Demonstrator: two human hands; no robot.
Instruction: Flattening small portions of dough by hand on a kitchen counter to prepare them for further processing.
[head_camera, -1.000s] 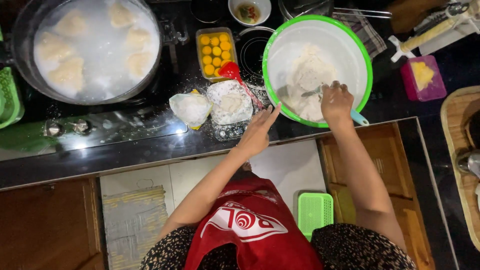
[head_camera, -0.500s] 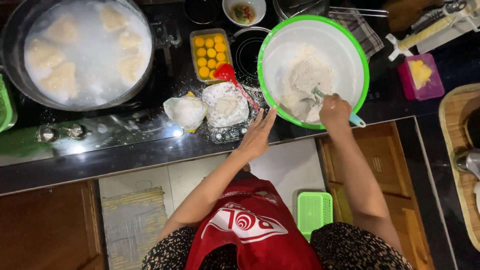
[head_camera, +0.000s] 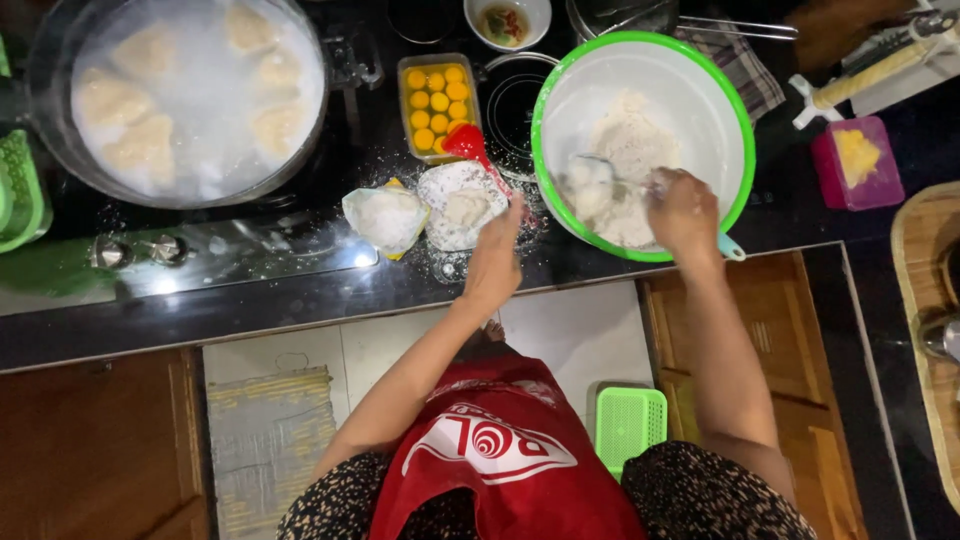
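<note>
- R hand (head_camera: 683, 210) inside the white bowl w/ green rim (head_camera: 741, 130), fingers curled shut around a spoon handle.
- Spoon (head_camera: 597, 172) long axis runs roughly horizontal in the head view: the spoon's bowl points toward the person's left and is buried at the edge of the flour, handle leads right into the fist.
- Flour/dough mass (head_camera: 628, 150): off-white, lumpy, dry-looking crumbs, heaped mid-bowl, i.e. up and left of the R knuckles, touching the spoon tip.
- R hand clearly the nearer one to the mix; L hand is outside the bowl.
- L hand (head_camera: 497, 255) on the dark counter, just beside the bowl's left rim. Fingers extended and together, tips touching or nearly touching a small flour-dusted dish (head_camera: 461, 203); not gripping anything I can see. Whether it presses on the dish: can't tell.
- Bowl sits on the black countertop (head_camera: 300, 290), near front edge, a light blue handle or tab poking out at lower right rim.
- Around: open bag of white powder (head_camera: 384, 217) left of the dish; red scoop (head_camera: 465, 142) above it; clear tub of egg yolks (head_camera: 437, 95); big pot w/ pale dough pieces in cloudy liquid (head_camera: 190, 95) far left, well apart from both hands.
- Pink container w/ yellow contents (head_camera: 858, 160) right of bowl, untouched.
</note>
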